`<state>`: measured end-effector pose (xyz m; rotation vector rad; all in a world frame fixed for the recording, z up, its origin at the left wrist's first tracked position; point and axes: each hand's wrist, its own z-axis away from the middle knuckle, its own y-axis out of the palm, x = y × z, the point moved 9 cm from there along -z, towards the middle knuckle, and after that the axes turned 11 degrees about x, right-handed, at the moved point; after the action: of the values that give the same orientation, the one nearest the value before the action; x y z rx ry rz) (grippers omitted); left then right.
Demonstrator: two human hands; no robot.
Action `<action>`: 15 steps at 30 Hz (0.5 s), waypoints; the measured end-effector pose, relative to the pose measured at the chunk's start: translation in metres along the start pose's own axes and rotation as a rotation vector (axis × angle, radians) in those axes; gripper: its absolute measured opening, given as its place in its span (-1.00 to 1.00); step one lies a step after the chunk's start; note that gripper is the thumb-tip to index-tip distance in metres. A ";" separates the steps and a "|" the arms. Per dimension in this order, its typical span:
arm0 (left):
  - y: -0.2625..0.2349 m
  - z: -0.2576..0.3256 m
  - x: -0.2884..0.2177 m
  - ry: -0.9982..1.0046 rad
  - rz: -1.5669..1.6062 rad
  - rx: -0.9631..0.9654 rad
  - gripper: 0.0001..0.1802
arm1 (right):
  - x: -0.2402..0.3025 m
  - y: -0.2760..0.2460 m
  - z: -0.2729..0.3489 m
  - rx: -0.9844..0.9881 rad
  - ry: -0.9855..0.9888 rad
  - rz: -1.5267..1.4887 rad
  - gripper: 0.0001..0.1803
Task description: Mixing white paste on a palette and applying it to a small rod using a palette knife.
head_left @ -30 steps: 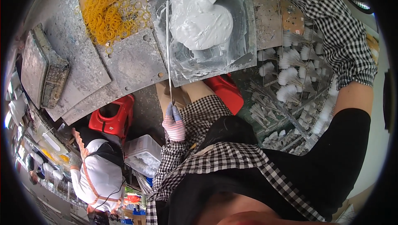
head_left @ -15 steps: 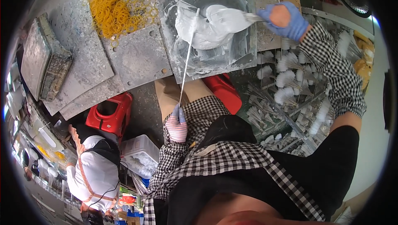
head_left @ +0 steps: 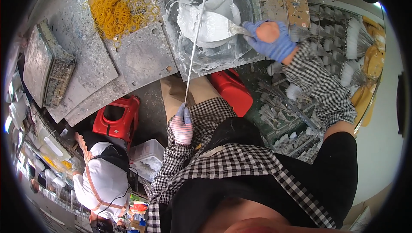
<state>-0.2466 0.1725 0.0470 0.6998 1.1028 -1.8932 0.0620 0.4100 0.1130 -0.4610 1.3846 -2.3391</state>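
In my left hand, gloved in stripes with dark fingertips, is the lower end of a thin white stick. It slants up across a grey board, its far end over a mound of white paste. My right hand, in a blue glove, is closed round the handle of a spatula. White paste coats its wide blade, which lies against the mound beside the stick. Whether blade and stick touch I cannot tell. Smears of paste cover the grey board.
Yellow rubber bands are heaped left of the board. A thick crusted block sits farther left. Racks of white-tipped bundles stand at right. Red stools are below the table edge, and another person works at lower left.
My right hand and the spatula have moved left and slightly down, drawing the blade over the paste toward the stick. My left hand has stayed nearly in place, still gripping the stick.
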 end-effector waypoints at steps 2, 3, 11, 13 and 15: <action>-0.001 -0.001 0.000 -0.013 -0.005 0.005 -0.74 | -0.002 0.041 0.001 0.078 0.075 -0.069 -0.66; -0.001 -0.002 -0.001 0.011 -0.008 0.013 -0.74 | -0.018 0.062 0.018 -0.073 0.078 -0.075 -0.62; -0.008 -0.001 0.002 0.029 -0.007 -0.003 -0.74 | 0.006 0.035 0.010 0.073 0.167 -0.132 -0.59; -0.011 -0.006 -0.006 0.084 0.009 -0.049 -0.75 | 0.005 0.060 -0.001 0.070 0.176 -0.101 -0.59; -0.012 -0.006 -0.002 0.062 -0.014 -0.033 -0.76 | 0.000 0.079 0.004 0.140 0.193 -0.090 -0.61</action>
<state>-0.2559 0.1814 0.0509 0.7382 1.1780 -1.8718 0.0763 0.3722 0.0456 -0.2680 1.2943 -2.5912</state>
